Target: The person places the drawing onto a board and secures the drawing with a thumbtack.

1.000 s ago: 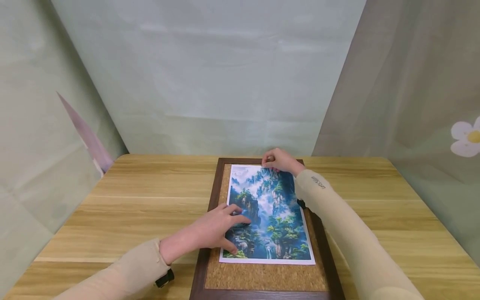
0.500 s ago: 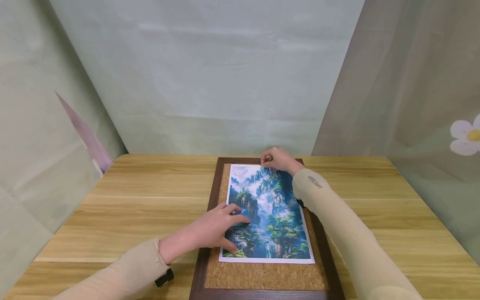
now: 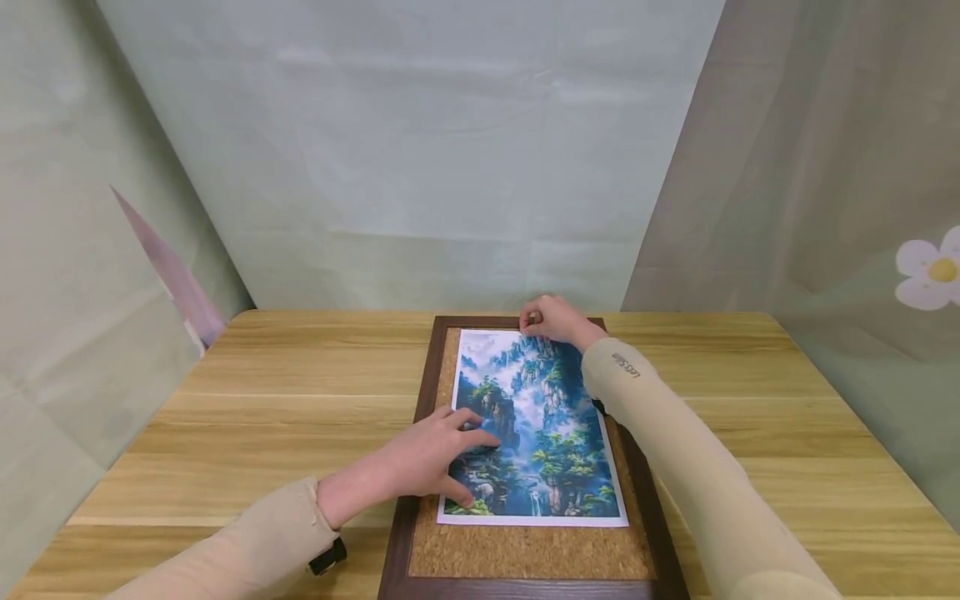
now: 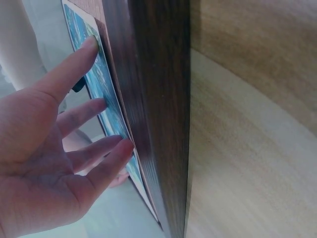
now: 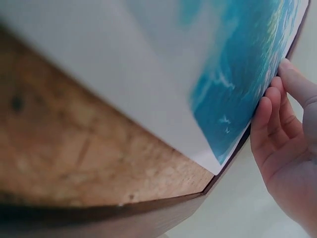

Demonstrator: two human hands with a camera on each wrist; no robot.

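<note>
On one wooden table [image 3: 750,400] lies one dark-framed cork board [image 3: 525,554] bearing one printed mountain landscape picture [image 3: 536,425], with two hands on it, the left hand [image 3: 435,458] and the right hand [image 3: 555,321], and one white flower [image 3: 928,268] shows on the curtain.

- The table [image 3: 300,375] and cork board [image 3: 525,554] are seen from above and in front by the head view.
- The board's frame edge [image 4: 153,114] is viewed very closely by the left wrist view.
- The print [image 5: 237,74], shared with the head view, is seen close up by the right wrist view.
</note>
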